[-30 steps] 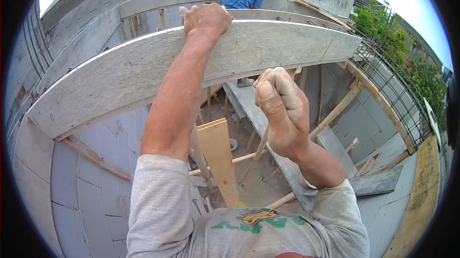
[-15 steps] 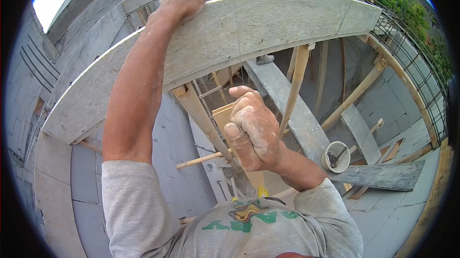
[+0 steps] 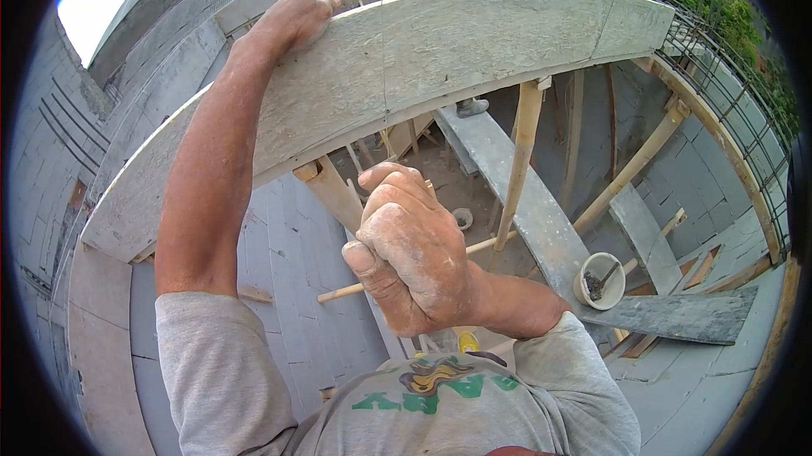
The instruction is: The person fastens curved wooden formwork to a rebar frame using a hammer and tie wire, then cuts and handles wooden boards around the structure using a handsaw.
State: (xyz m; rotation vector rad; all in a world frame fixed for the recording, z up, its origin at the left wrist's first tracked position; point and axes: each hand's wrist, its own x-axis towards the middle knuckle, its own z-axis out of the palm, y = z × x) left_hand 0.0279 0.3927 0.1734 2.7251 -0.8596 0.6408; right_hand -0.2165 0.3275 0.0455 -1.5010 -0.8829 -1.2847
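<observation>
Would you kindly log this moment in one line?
left hand: at top edge of board | right hand: curled near thin line

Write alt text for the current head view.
A worker's left hand rests on the top edge of a pale board; the closed right hand seems to hold a thin line running down the board. Below are wooden props, a plank and a bucket.

Grey plank (image 3: 529,194) running right of right hand's fingers (image 3: 402,202); boot (image 3: 472,107) standing on far end, white bucket (image 3: 611,293) sitting at near end. Floor (image 3: 452,189) lying below fingers, carrying pale round container (image 3: 462,218).
</observation>
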